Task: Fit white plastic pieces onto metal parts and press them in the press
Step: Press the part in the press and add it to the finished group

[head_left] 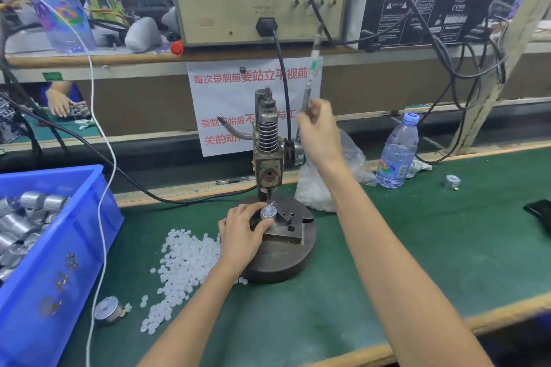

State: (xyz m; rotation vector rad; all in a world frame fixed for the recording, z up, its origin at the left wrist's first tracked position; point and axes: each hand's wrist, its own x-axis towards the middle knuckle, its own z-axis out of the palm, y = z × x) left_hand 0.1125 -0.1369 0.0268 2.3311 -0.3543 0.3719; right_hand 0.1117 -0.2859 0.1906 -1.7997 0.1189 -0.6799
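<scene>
The press point(268, 140) is seen near the middle of the green tabletop point(417, 247), toward its far edge. 1 metal part point(267, 214) is seated on the fixture under the ram and is pinched between the thumb and curled fingers of the left hand point(241, 229). The lever point(311, 68) is gripped high up by the right hand point(320, 131), its fingers wrapped round the handle, though blurred. Loose white plastic pieces point(182, 262) are spread just left of the round base point(283, 262). A blue bin point(74, 247) of metal parts is placed at the left edge. A bag point(316, 194) of white pieces is set behind the base, with a water bottle point(396, 155) to its right.
</scene>
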